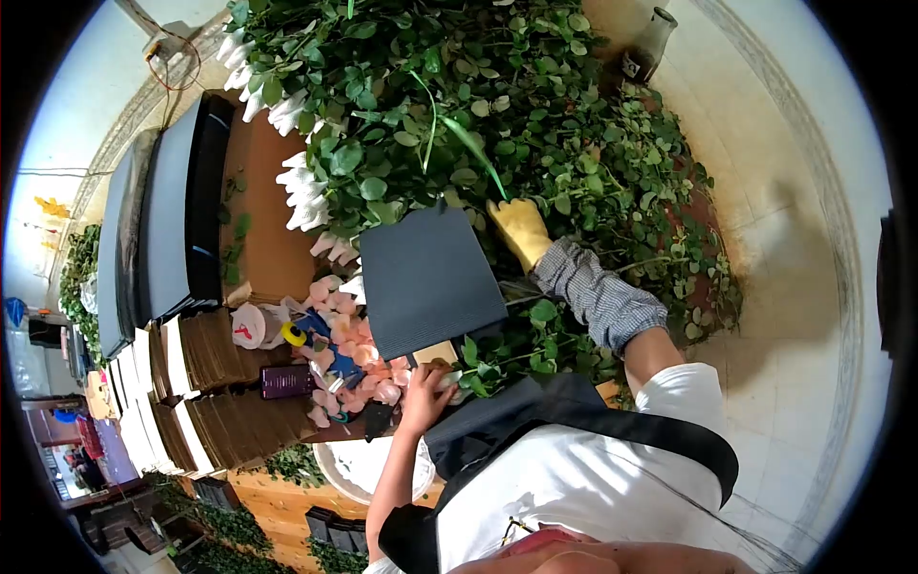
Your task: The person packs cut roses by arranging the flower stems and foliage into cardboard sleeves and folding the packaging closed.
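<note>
My left hand [426,402] is bare, with its fingers curled beside a small beige cardboard piece [437,355] and some leafy stems [521,354]; what lies under the fingers is partly hidden. A yellow glove covers my right hand [522,232], closed at the lower end of a thin green strip [475,150] that rises over the foliage. Between the two hands lies a dark grey ribbed sheet [430,277]. Pale pink petals [359,354] are scattered left of it.
A large heap of leafy rose stems [497,67] fills the far side, with white-wrapped heads [304,191] along its left. Cardboard stacks [225,411] and grey sheets [177,210] stand left. A phone [287,382], yellow tape roll [294,333], white basin [335,469] and glass bottle [647,48] are around.
</note>
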`<state>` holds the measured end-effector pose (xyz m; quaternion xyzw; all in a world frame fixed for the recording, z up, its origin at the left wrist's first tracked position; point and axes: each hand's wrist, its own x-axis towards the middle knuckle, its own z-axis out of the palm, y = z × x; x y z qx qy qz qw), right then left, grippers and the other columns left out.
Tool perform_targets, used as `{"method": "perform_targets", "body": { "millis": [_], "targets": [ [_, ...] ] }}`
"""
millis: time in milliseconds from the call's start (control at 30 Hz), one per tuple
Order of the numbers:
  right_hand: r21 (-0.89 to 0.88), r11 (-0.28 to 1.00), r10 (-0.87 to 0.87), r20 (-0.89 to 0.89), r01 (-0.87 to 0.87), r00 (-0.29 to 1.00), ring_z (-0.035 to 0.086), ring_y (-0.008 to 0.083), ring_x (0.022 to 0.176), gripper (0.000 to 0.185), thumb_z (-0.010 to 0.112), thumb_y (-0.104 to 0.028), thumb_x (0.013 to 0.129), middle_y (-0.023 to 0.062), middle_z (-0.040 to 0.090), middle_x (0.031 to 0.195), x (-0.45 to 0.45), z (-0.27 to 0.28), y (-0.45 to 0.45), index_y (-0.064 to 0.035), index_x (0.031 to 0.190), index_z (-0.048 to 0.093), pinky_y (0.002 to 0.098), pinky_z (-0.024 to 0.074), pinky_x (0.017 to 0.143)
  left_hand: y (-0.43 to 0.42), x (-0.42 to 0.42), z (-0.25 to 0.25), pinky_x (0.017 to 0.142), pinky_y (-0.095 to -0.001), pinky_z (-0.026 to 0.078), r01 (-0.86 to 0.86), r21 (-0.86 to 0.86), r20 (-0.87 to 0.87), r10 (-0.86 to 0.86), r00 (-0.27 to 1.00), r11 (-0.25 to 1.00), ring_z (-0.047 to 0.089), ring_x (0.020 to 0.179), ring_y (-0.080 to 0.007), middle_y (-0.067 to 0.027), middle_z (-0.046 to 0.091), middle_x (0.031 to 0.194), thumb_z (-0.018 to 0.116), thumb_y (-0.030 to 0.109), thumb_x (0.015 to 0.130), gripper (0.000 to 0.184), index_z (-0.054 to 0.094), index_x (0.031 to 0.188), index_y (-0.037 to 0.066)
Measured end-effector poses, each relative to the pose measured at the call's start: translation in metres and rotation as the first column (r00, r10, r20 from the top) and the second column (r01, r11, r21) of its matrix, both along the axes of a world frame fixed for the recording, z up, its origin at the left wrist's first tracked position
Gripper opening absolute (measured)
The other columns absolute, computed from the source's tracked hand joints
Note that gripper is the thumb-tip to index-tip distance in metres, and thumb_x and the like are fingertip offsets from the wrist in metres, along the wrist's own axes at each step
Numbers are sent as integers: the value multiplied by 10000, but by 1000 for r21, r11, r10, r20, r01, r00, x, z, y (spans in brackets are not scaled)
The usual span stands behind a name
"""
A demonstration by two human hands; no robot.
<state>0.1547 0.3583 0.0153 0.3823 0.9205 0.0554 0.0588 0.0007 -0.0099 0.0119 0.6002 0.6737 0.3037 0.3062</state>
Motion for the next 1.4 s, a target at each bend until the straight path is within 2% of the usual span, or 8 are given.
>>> {"method": "perform_targets", "body": {
  "millis": [200,500,733,800,1033,1133,1300,1400],
  "targets": [
    [-12,1000,25,-140,-27,990,676,292,900,384,644,-6,814,72,696,902,1,-9,37,-118,1180,671,407,531,800,-1,-2,-1,954,-428,463,17,-9,-19,-17,1000,1000,553,1086,-356,-140,586,1186,774,138,809,381,665,1163,48],
    [413,909,227,-616,64,754,681,305,750,270,682,22,746,130,693,796,76,152,46,-94,985,732,417,571,722,-6,-2,-13,949,-431,463,-5,23,-45,6,999,1000,549,1080,-348,-136,576,1153,754,170,831,369,680,1183,89],
    [-478,861,-466,-604,174,647,550,306,1304,451,687,-63,925,177,542,1447,146,115,85,3,1355,571,389,482,1053,-5,0,-14,944,-432,467,-11,49,-41,13,999,999,548,1067,-351,-136,576,1147,750,182,842,356,683,1179,91],
    [-595,781,-513,-442,187,736,585,350,1240,409,639,-85,917,195,621,1339,155,91,92,-60,1325,622,409,472,1057,-4,0,-11,946,-430,467,2,52,-46,1,999,999,549,1070,-352,-138,577,1149,750,185,844,358,681,1181,87],
    [284,885,-83,-683,368,726,660,342,1059,340,645,3,808,194,706,1141,133,105,45,13,1142,705,438,527,962,-5,-1,-12,956,-421,465,-8,46,-61,10,998,999,557,1076,-355,-144,583,1149,745,185,848,355,675,1177,74],
    [376,916,-82,-164,139,983,666,314,969,292,707,-30,759,129,720,986,139,145,42,-40,1051,700,406,498,983,-5,-1,-12,944,-428,470,3,55,-48,0,999,998,559,1070,-358,-145,581,1139,749,178,842,353,680,1174,79],
    [623,744,103,-463,241,881,649,345,1011,435,759,12,676,134,711,1027,161,218,29,-69,1095,672,449,505,947,-4,-1,-9,939,-441,469,9,51,-61,-5,998,999,553,1068,-362,-141,578,1137,749,176,838,364,677,1184,87],
    [381,915,172,-664,132,728,618,391,1059,474,694,24,727,136,690,1119,194,205,35,-75,1189,655,452,495,970,-6,-2,-12,946,-438,465,13,53,-56,-10,998,999,547,1074,-358,-136,578,1145,747,172,838,365,676,1187,89]
  ]
}}
